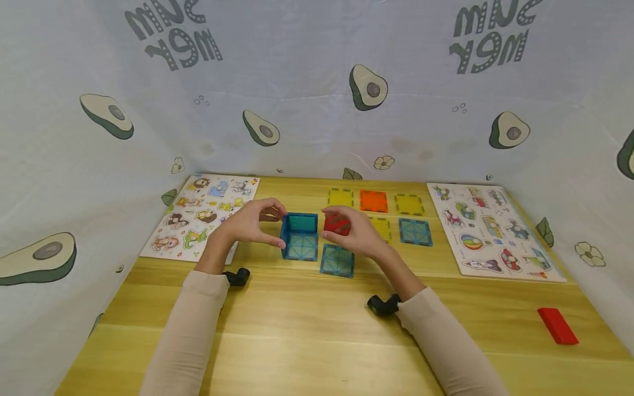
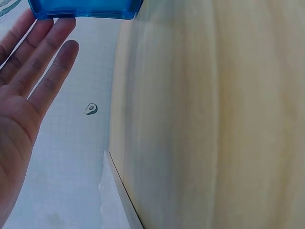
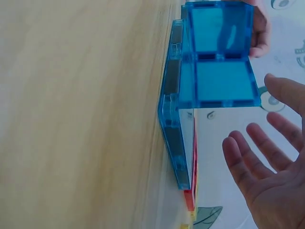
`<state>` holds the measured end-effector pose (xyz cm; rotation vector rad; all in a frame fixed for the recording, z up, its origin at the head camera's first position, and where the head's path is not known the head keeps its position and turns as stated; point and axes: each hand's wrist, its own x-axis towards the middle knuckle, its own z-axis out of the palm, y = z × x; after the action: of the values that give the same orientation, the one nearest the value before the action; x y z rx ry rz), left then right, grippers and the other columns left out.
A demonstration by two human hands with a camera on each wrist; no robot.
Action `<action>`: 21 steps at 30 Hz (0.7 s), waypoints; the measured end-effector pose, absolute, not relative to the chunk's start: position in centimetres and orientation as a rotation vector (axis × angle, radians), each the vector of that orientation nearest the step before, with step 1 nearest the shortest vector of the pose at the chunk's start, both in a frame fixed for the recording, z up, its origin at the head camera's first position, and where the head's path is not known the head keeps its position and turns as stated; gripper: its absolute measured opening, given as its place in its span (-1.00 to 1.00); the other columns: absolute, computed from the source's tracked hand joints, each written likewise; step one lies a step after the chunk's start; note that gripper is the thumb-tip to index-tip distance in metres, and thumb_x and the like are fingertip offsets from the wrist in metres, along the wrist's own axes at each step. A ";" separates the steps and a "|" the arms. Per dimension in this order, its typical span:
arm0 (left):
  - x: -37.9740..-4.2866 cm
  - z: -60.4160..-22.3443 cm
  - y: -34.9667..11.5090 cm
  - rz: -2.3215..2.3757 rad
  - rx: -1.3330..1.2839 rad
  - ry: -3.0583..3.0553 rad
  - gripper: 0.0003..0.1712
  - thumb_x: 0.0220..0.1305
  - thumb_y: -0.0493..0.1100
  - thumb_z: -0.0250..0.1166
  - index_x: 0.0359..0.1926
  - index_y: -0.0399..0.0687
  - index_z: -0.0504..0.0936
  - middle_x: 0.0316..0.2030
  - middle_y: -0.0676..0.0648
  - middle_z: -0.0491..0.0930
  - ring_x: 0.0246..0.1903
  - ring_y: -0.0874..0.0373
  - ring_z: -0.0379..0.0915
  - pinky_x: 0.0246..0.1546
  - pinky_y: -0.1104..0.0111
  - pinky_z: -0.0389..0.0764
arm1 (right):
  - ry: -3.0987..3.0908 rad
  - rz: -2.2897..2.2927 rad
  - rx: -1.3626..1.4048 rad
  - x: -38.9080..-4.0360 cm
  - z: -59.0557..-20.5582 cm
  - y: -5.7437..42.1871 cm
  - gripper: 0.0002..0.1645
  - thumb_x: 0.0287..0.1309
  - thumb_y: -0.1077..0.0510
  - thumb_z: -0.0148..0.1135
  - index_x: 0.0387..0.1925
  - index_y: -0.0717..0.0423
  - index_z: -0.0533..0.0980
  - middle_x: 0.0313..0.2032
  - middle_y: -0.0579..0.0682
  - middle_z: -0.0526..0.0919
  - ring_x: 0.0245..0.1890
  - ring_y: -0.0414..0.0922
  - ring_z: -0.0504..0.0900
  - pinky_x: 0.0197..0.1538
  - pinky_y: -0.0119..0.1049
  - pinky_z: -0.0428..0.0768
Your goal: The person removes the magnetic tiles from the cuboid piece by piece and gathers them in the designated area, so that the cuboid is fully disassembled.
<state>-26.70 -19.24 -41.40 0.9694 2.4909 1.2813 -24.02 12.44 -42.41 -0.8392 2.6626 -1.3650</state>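
On the table a clear blue magnetic tile [image 1: 301, 247] lies flat, with a blue tile [image 1: 302, 223] upright along its back edge and another blue tile [image 1: 285, 236] upright along its left edge. My left hand [image 1: 250, 223] is at the left upright tile; its long fingers look straight, with fingertips at the tile's edge in the left wrist view. To the right, my right hand [image 1: 354, 231] hovers with fingers spread, apart from the blue tiles in the right wrist view. Below it lie a red tile [image 1: 334, 223], partly hidden, and a flat blue tile [image 1: 337, 264].
Yellow tiles [image 1: 409, 204], an orange tile [image 1: 373, 201] and a blue tile [image 1: 415, 232] lie behind and right. Picture boards stand flat at left [image 1: 170, 242] and right [image 1: 487, 234]. A red block [image 1: 558, 325] lies near the right edge. A printed curtain [image 1: 317, 110] hangs behind.
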 end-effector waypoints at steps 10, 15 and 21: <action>-26.8 -41.5 -19.3 1.284 0.999 2.491 -0.24 -0.12 0.00 0.74 0.08 -0.06 0.56 0.08 -0.06 0.61 0.19 0.01 0.59 0.35 0.04 0.52 | 2.678 -1.350 -0.844 -24.6 -42.3 11.0 -0.34 0.30 0.01 0.41 0.36 0.10 0.48 0.18 0.15 0.63 0.07 0.12 0.67 0.10 0.03 0.71; -26.8 -41.5 -19.4 1.286 1.002 2.497 -0.25 -0.13 0.01 0.74 0.07 -0.06 0.57 0.06 -0.05 0.61 0.19 0.01 0.59 0.34 0.01 0.53 | 2.680 -1.313 -0.868 -25.3 -42.5 9.9 -0.40 0.37 0.03 0.35 0.36 0.10 0.49 0.23 0.07 0.63 0.10 0.07 0.68 0.13 0.00 0.71; -26.9 -41.7 -19.3 1.295 1.036 2.495 -0.24 -0.13 -0.03 0.74 0.07 -0.15 0.58 0.04 -0.07 0.60 0.18 0.01 0.60 0.32 0.06 0.55 | 2.702 -1.250 -0.821 -25.5 -42.5 8.8 -0.57 0.45 0.08 0.25 0.28 0.07 0.58 0.19 0.06 0.66 0.01 0.01 0.68 0.10 -0.08 0.71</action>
<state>-26.87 -19.30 -41.69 1.0357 2.4946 1.2947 -25.53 8.78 -42.54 -0.8215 2.7023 -1.2498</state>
